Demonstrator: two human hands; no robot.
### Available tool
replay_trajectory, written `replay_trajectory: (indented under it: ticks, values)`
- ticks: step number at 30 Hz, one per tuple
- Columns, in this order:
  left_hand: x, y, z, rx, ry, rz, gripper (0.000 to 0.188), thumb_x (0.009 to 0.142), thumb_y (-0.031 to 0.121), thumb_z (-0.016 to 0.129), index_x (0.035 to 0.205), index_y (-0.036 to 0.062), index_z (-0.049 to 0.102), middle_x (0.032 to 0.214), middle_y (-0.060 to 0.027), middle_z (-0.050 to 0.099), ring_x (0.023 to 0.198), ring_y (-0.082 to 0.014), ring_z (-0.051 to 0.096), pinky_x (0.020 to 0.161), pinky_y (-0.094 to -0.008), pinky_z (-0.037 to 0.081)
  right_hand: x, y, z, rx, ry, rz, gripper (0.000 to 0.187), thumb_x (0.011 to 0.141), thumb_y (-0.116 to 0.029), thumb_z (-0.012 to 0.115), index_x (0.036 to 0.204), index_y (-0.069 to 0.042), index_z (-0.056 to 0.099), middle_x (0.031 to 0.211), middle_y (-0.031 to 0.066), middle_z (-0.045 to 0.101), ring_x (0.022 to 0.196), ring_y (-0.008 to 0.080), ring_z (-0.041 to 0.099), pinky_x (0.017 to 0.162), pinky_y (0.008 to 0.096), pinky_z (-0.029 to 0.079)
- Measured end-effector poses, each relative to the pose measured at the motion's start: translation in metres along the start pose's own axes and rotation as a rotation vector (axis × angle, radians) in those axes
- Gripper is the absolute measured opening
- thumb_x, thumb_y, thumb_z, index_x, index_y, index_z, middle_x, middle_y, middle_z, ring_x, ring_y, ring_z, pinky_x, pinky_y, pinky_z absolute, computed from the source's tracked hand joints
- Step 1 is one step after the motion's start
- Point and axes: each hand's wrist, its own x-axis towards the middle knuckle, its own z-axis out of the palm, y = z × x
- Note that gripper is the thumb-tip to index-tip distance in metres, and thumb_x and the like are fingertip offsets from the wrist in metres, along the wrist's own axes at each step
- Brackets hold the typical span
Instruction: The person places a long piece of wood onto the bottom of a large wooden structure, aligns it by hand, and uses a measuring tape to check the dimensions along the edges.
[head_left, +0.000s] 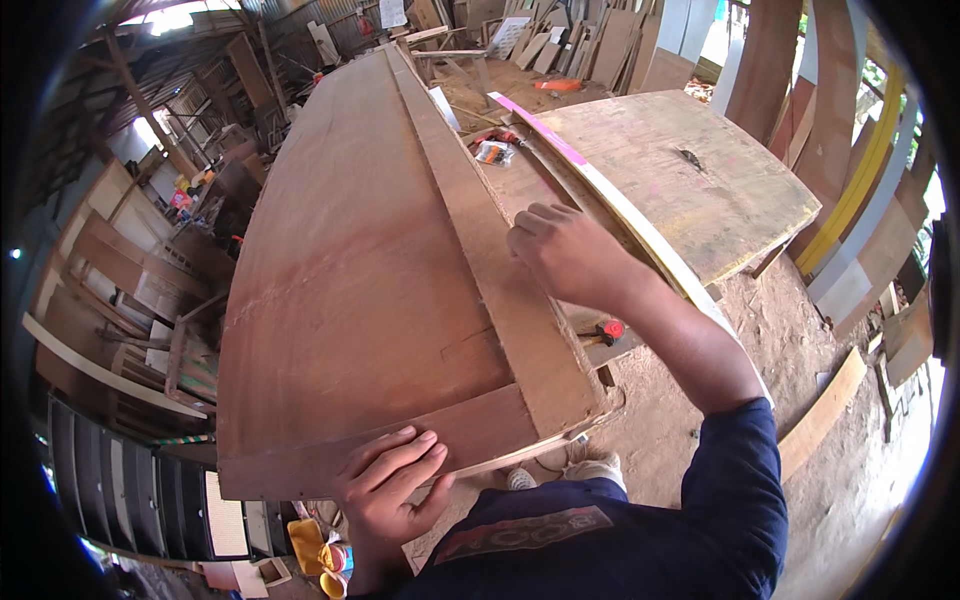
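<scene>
On the wooden panel (360, 270), left hand (385, 485) lies flat and open; right hand (565, 250) rests curled, gripping nothing

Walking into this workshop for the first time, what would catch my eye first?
A big reddish-brown wooden door panel fills the middle, stretching away from the person. Their left hand presses flat on its near edge, while the right hand rests knuckles-up on the panel's right-hand rail. To the right lies a pale, worn plywood sheet, with a pink-edged strip along its left side.
</scene>
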Motion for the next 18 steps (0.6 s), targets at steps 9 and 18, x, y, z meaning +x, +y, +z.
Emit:
replay_trajectory:
  ticks: [9,18]
  values:
    - [0.003,0.015,-0.005,0.002,-0.027,-0.182,0.046,0.068,0.036,0.098,0.100,0.0051,0.087,0.110,-0.0093,0.084,0.116,-0.0324,0.078,0.106,-0.0488,0.059,0.029,0.056,-0.028,0.578,0.420,0.094,0.011,0.100,-0.009,0.072,0.109,-0.004,0.071,0.102,0.0164,0.071,0.095,0.0352,0.073,0.086,0.0448,0.059]
    - [0.021,0.037,0.029,0.071,0.117,-0.194,0.047,0.065,0.037,0.102,0.097,0.0079,0.083,0.111,-0.0086,0.082,0.113,-0.0331,0.077,0.106,-0.0528,0.056,-0.240,0.145,0.252,0.365,-0.385,0.650,0.075,0.101,-0.043,0.076,0.164,-0.013,0.049,0.167,0.0286,0.047,0.153,0.0507,0.045,0.125,0.0615,0.039]
